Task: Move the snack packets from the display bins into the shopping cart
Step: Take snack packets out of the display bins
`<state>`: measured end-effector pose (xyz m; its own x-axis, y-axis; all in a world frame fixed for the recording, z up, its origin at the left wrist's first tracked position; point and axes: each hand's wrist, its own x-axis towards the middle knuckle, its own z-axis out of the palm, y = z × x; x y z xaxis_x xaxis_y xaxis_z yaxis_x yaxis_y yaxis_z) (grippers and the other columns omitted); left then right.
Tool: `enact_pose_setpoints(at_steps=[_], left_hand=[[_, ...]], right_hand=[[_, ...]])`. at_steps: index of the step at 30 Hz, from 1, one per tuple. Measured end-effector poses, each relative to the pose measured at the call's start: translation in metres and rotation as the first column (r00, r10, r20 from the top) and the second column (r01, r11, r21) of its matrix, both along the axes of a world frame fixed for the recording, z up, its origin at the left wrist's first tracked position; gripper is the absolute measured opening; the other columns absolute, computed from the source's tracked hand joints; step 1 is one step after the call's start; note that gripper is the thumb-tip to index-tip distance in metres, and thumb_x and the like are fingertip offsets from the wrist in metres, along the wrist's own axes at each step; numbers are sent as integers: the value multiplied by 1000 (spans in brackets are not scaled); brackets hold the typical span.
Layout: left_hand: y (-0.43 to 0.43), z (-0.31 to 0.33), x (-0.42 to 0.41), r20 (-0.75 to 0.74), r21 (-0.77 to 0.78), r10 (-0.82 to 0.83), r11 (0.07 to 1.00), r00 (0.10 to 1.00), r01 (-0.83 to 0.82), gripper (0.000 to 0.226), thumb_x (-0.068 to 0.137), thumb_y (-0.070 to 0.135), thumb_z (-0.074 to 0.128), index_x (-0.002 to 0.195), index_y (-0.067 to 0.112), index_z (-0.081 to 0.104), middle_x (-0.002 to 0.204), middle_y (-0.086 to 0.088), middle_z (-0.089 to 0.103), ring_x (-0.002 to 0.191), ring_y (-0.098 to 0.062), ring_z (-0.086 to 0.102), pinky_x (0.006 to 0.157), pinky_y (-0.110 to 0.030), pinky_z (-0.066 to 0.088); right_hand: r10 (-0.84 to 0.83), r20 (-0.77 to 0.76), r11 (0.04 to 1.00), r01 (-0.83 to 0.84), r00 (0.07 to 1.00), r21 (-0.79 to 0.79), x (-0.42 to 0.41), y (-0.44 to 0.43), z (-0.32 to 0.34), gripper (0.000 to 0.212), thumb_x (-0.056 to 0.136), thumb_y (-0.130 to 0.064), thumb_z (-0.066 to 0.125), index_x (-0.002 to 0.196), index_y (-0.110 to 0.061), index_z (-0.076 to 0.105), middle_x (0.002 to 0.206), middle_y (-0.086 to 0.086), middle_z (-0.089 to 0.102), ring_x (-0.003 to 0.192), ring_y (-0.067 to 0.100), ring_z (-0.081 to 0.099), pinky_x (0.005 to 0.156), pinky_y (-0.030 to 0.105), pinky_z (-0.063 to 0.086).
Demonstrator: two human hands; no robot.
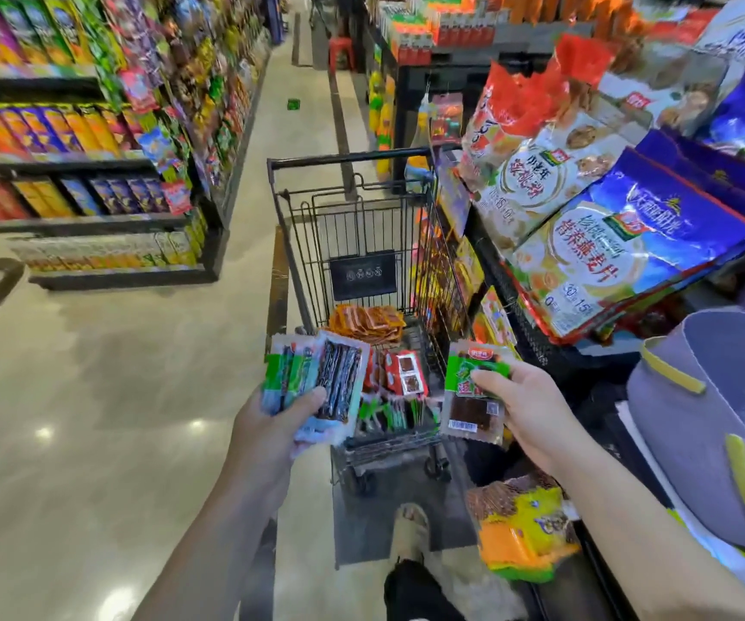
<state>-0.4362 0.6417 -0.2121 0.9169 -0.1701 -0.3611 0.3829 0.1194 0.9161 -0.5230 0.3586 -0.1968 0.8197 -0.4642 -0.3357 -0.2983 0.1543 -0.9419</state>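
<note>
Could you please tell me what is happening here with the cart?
A person stands in a shop aisle at a shopping cart. The left hand grips a bundle of green and blue snack packets, and the right hand pinches a single green packet. Both are held above the cart's near end, not yet dropped in. In the basket already lie orange packets, red packets and more green ones.

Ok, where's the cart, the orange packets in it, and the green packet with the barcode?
cart (348,157): head view, top black bar.
orange packets (366,322): head view, top of pile.
green packet (469,407): head view, brown window.
</note>
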Motion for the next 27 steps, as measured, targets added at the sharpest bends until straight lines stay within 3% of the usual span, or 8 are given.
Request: enact_pose_setpoints(at_steps=[5,11,14,16,17,20,23,27], left_hand=[[-51,-19,52,-45,45,-7,999,999,9,29,93,14,79,117,28,70,105,9,81,104,-27,76,91,-49,60],[-112,-65,114,-145,123,-16,992,989,34,42,93,11,80,130,26,66,114,4,80,105,-25,78,79,-41,65],[-138,-99,132,-207,170,-21,984,978,57,49,90,12,83,133,27,65,120,3,79,106,-23,77,85,-42,63],[-151,-120,138,-285,184,-12,981,959,67,56,88,15,86,137,29,62,125,2,77,104,-18,77,75,-34,62],[-156,-132,141,-321,195,-9,978,947,76,57,86,17,88,136,30,62,124,3,77,103,-18,78,77,-35,61],[-169,-170,148,-399,219,4,971,917,91,52,82,18,91,123,38,66,111,9,80,99,-16,78,87,-40,60],[-181,-208,152,-460,218,-3,969,888,117,45,83,16,90,105,44,63,105,11,81,91,-10,79,74,-30,60],[-198,-262,154,-513,237,-38,954,858,184,42,84,12,89,115,32,69,114,0,81,103,-26,78,96,-50,61]], right_hand=[[42,-66,999,-42,997,12,68,-46,-38,16,98,-15,69,112,-14,74,106,9,79,107,31,73,103,59,52],[149,-190,989,-144,970,38,141,-97,-92,22,91,-29,75,111,-36,75,111,-3,79,110,23,72,108,54,48],[175,-244,984,-163,954,71,167,-111,-116,59,90,-33,75,144,-24,56,111,-31,68,115,6,61,115,45,38],[183,-287,983,-168,940,74,177,-119,-135,56,90,-34,75,142,-23,57,96,-43,58,108,-2,53,108,38,33],[203,-307,979,-189,930,77,181,-123,-147,39,92,-32,73,130,-31,64,88,-45,60,100,-8,53,103,36,34],[248,-384,969,-235,889,82,191,-129,-182,10,95,-30,70,102,-37,68,92,-37,68,101,-7,57,96,33,35],[248,-440,969,-220,863,116,197,-127,-221,22,95,-28,72,116,-27,63,109,-21,65,109,7,59,99,36,38],[220,-508,976,-188,833,114,198,-123,-282,20,91,-30,76,107,-28,63,99,-17,65,110,18,62,97,37,41]])
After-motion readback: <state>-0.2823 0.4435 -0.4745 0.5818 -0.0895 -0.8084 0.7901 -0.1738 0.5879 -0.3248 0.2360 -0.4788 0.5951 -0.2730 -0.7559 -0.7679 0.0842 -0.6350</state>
